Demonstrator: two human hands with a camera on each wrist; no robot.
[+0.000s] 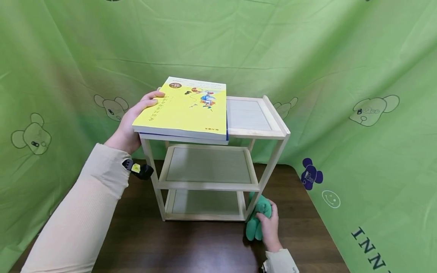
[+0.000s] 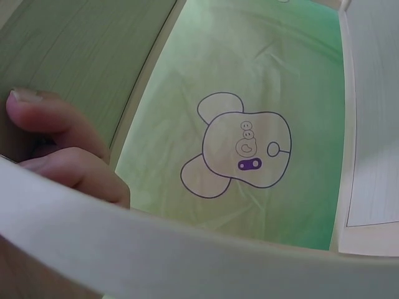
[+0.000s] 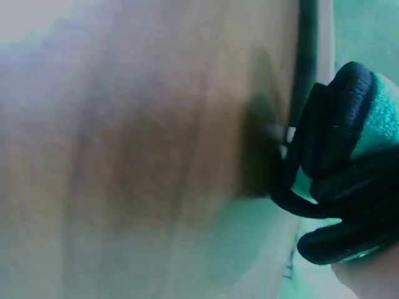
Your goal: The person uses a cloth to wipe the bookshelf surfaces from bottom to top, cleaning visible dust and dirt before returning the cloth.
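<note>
Left hand (image 1: 130,118) clamped on the rack's (image 1: 209,185) upper left edge beside the books (image 1: 184,113), seemingly to steady it; right hand (image 1: 270,227) grips the green cloth (image 1: 263,206), bunched for purchase, at the front right leg (image 1: 272,165)!

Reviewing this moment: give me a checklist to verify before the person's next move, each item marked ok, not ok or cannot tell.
1. Yellow book held: ok; the left grip holds its left edge.
2. Book seated well back on the top shelf: not ok; it appears to reach the front edge or past it.
3. Green soft bundle held: ok; the right grip has it.
4. Bundle free of the rack's front right leg: cannot tell; they overlap in the head view.
5. White rack upright on the wood-grain surface: ok.
</note>
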